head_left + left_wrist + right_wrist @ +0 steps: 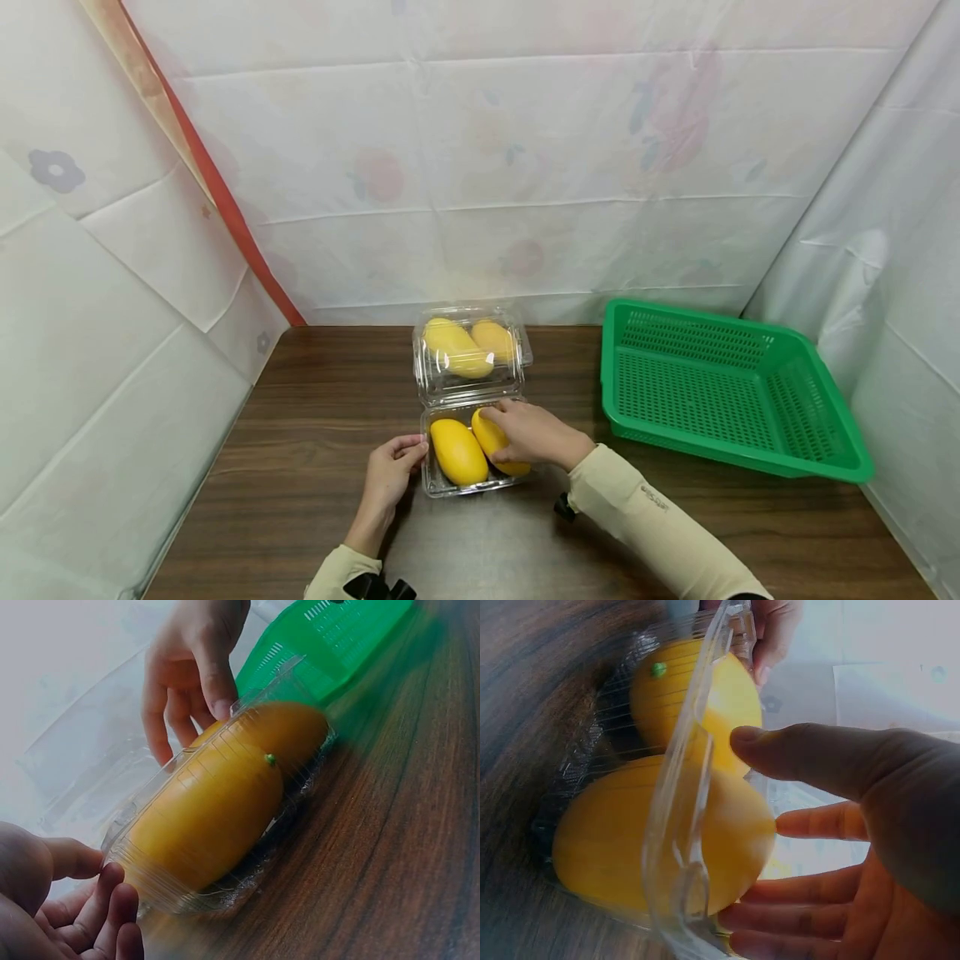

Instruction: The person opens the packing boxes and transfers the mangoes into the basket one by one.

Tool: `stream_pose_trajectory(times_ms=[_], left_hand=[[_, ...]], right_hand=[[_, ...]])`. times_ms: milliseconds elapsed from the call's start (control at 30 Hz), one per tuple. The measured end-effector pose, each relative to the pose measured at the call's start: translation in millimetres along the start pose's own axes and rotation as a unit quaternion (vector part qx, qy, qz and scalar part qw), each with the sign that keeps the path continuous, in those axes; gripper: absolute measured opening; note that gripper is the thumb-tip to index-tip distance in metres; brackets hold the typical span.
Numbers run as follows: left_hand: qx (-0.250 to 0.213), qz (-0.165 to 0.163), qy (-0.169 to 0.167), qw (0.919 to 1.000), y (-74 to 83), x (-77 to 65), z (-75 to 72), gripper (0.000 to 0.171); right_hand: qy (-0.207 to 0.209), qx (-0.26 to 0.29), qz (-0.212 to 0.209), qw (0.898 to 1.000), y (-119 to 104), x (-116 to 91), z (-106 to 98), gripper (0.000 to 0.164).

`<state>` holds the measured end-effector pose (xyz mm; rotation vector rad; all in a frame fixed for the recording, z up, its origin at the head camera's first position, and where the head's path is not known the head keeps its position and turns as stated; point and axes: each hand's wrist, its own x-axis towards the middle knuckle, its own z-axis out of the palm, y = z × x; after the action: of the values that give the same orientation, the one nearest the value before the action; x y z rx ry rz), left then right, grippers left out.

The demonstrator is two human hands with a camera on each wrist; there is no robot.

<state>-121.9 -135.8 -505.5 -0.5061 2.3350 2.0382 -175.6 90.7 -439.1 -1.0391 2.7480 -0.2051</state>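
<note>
A clear plastic clamshell container (450, 493) lies on the table with its lid (468, 390) folded back. Two yellow mangoes sit side by side in its base: a left mango (458, 452) and a right mango (497, 442). At the container's left edge, my left hand (388, 477) pinches the rim between thumb and fingers (112, 874). My right hand (531, 433) is over the right mango, its fingers (802, 889) fairly straight and spread against the fruit. The thumb reaches toward the gap between the two mangoes.
Behind the base, two more mangoes (457, 347) show through clear plastic. A green perforated basket (731, 454) stands on the right of the brown wooden table (315, 442). White patterned sheeting (465, 167) hangs behind the table and along both sides.
</note>
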Motion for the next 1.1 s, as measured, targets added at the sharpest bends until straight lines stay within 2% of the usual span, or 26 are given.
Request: stream_pose_trajectory(times_ms=[467, 1100], left_hand=[[0.004, 0.003, -0.002, 1.0, 0.0, 0.0, 0.7, 0.024], [0.01, 0.01, -0.005, 0.9999, 1.5, 1.6, 0.9, 0.023]], right_hand=[[-0.002, -0.005, 0.015, 1.0, 1.0, 9.6, 8.2, 0.07], [0.012, 0.029, 0.053, 0.998, -4.5, 12.9, 10.7, 0.076]])
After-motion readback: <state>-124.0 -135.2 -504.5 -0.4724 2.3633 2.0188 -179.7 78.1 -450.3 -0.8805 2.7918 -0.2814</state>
